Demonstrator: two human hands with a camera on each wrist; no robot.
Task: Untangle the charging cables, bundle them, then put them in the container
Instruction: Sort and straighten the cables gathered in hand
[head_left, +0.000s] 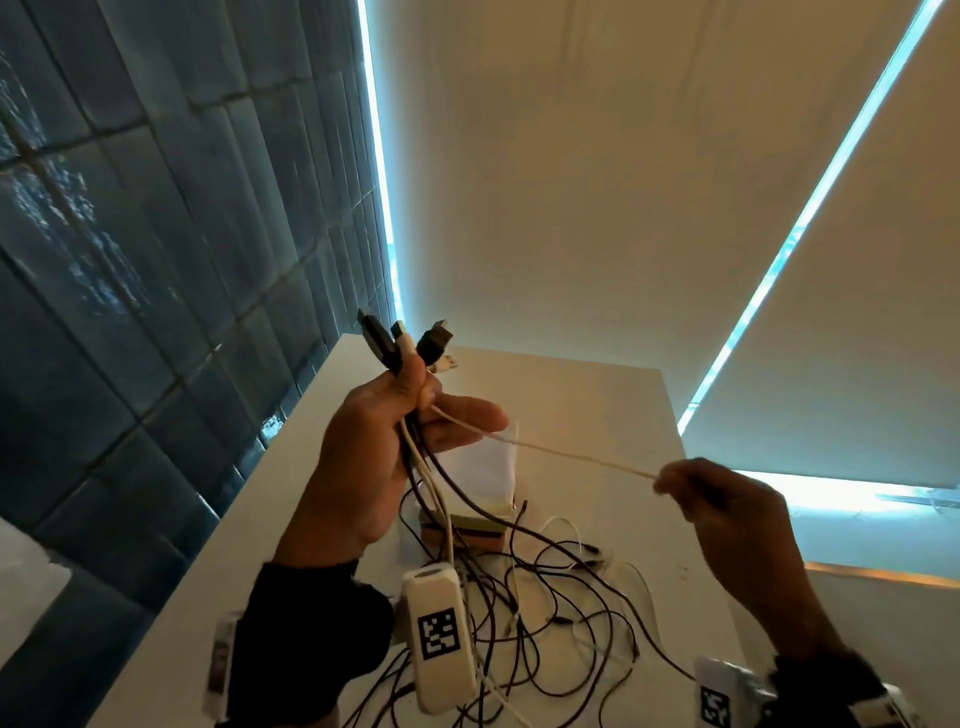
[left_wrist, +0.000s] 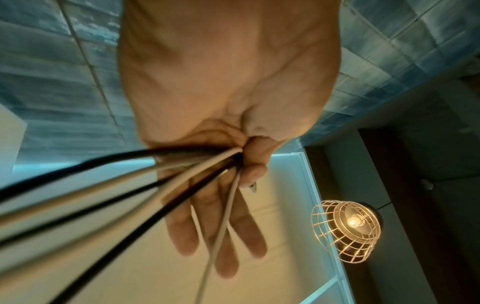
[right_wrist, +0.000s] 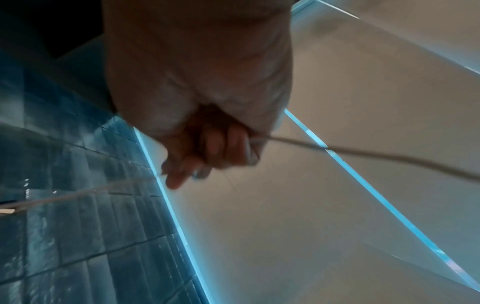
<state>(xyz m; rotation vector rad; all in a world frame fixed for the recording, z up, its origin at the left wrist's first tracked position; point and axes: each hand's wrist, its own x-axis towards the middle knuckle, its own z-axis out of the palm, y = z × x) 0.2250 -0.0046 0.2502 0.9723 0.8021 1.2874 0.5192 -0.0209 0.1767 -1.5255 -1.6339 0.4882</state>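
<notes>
My left hand (head_left: 395, 415) is raised above the white table (head_left: 613, 395) and pinches several black and white charging cables (left_wrist: 182, 170) between thumb and palm; its other fingers are stretched out. Their plug ends (head_left: 400, 338) stick up above the thumb. One white cable (head_left: 571, 456) runs taut from that hand to my right hand (head_left: 680, 480), which pinches it with curled fingers (right_wrist: 221, 148). The remaining cable lengths hang down into a tangled pile (head_left: 545, 613) on the table. Behind the left hand stands a whitish container (head_left: 488, 473), partly hidden.
A small striped box (head_left: 467, 530) sits under the whitish container. Dark blue tiled wall (head_left: 130, 260) runs along the table's left edge. Window blinds (head_left: 571, 182) hang behind the table. A caged lamp (left_wrist: 348, 228) glows overhead in the left wrist view.
</notes>
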